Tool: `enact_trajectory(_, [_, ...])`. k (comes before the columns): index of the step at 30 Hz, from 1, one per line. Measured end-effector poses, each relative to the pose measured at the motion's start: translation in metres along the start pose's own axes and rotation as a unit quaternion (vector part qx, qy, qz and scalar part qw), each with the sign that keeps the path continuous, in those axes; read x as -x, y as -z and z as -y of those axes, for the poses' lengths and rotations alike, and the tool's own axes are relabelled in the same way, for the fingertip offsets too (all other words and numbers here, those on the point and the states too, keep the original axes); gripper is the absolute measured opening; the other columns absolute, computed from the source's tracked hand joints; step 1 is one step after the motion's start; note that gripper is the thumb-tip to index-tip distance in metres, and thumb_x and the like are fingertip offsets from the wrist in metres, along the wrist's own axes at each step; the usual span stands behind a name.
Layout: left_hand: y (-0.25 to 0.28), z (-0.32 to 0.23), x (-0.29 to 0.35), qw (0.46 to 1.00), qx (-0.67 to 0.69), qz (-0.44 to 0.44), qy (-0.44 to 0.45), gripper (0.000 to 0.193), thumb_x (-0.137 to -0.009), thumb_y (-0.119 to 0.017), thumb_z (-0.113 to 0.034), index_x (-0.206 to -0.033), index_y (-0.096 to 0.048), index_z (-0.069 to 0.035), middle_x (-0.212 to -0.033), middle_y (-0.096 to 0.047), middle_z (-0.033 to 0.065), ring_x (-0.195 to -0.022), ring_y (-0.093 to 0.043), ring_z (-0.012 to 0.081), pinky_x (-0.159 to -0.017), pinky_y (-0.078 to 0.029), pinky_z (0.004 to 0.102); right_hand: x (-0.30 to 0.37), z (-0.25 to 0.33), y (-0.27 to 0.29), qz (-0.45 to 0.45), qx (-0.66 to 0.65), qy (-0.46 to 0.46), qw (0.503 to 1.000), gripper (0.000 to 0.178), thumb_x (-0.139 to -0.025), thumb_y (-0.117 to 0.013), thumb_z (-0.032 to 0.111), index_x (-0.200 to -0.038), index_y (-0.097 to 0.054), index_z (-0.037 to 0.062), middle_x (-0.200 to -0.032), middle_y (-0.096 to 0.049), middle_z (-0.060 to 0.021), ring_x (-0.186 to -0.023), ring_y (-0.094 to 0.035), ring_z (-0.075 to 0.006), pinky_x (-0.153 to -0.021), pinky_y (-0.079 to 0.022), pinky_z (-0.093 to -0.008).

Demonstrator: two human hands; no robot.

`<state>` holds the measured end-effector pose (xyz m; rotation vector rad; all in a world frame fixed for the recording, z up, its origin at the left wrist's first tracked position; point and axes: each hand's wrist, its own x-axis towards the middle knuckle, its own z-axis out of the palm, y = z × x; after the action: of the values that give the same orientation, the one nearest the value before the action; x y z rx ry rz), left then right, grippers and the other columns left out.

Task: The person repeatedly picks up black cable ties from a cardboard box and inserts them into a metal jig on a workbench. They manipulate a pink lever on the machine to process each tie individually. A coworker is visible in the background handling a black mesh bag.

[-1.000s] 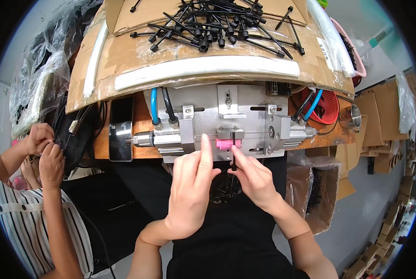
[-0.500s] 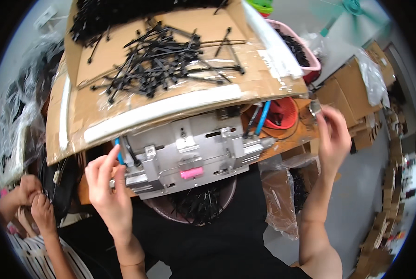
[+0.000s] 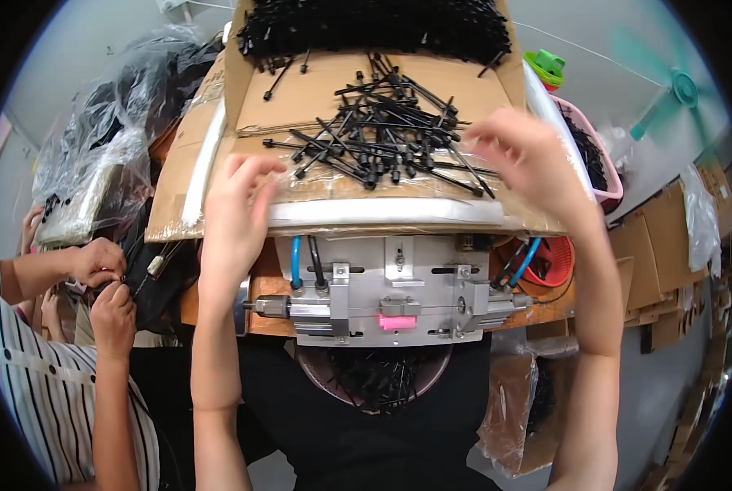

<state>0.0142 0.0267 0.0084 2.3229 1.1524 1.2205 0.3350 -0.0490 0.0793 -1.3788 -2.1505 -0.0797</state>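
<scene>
My left hand (image 3: 239,214) is raised at the left side of a cardboard tray (image 3: 300,98), fingers loosely curled and apart, holding nothing I can see. My right hand (image 3: 525,164) hovers over the tray's right side, blurred, fingers bent above a loose pile of black plastic rods (image 3: 382,139). Whether it holds a rod I cannot tell. Below the tray sits a metal fixture (image 3: 390,299) with a pink part (image 3: 397,322) at its front. A round bin of black rods (image 3: 378,380) lies under the fixture.
At the left a person in a striped shirt (image 3: 30,401) works with both hands (image 3: 108,286) on a black item. A pink basket (image 3: 599,168) and a red basket (image 3: 546,262) stand at the right. Cardboard boxes (image 3: 652,270) stand further right. Plastic bags (image 3: 96,164) pile at the left.
Both my hands have left the metal fixture and risen to the cardboard tray. The left went up from the fixture's left end, the right swung in from the far right over the rods.
</scene>
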Motion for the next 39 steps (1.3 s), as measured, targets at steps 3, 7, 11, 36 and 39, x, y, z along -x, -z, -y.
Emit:
enact_trajectory(3, [-0.008,-0.006,-0.02,0.996,0.028,0.084,0.015,0.013,-0.084,-0.063,0.003,-0.096,-0.062,-0.001,-0.084,-0.06,0.0099,-0.073,-0.059,0.0192,-0.068,-0.048,0.0307,-0.015,0.043,-0.053,-0.038,0.059,0.059,0.996,0.022,-0.082,-0.072,0.019,-0.09,-0.058,0.0042,-0.085,-0.059,-0.0105,-0.089,-0.062,-0.0292,-0.071,-0.052,-0.0397])
enact_trajectory(7, [-0.031,-0.002,-0.048,0.992,-0.027,0.117,-0.05,0.013,-0.084,-0.065,0.002,-0.096,-0.062,-0.001,-0.077,-0.061,0.0071,-0.072,-0.058,0.0142,-0.067,-0.049,0.03,-0.035,0.037,-0.084,0.021,0.054,0.041,0.997,0.018,-0.082,-0.07,0.015,-0.094,-0.06,0.0047,-0.088,-0.061,-0.0117,-0.084,-0.062,-0.0328,-0.073,-0.051,-0.0417])
enact_trajectory(11, [-0.014,-0.013,-0.095,0.977,0.093,0.194,-0.011,0.015,-0.094,-0.06,-0.012,-0.103,-0.067,-0.003,-0.077,-0.06,0.0018,-0.071,-0.056,0.011,-0.066,-0.048,0.0264,-0.043,-0.002,-0.06,0.018,0.011,0.073,0.997,0.007,-0.083,-0.064,0.006,-0.086,-0.062,0.0008,-0.085,-0.064,-0.0145,-0.083,-0.063,-0.0342,-0.071,-0.051,-0.0415])
enact_trajectory(36, [0.016,-0.015,-0.009,0.839,0.514,0.099,0.148,0.027,-0.096,-0.062,-0.016,-0.116,-0.06,0.003,-0.103,-0.067,0.0102,-0.093,-0.065,0.013,-0.088,-0.053,0.0253,-0.078,-0.031,-0.015,-0.174,-0.221,-0.098,0.955,0.022,-0.096,-0.06,0.009,-0.116,-0.069,0.0054,-0.077,-0.065,0.0,-0.067,-0.055,-0.0055,-0.059,-0.046,-0.0203])
enact_trajectory(39, [0.006,-0.023,0.003,0.855,0.484,0.089,0.162,0.024,-0.093,-0.065,-0.008,-0.114,-0.06,0.003,-0.103,-0.067,0.0094,-0.094,-0.065,0.0127,-0.088,-0.053,0.0261,-0.077,-0.035,-0.003,-0.132,-0.176,-0.084,0.972,0.02,-0.096,-0.061,0.009,-0.113,-0.07,0.0045,-0.078,-0.067,-0.0001,-0.068,-0.058,-0.0061,-0.06,-0.048,-0.0205])
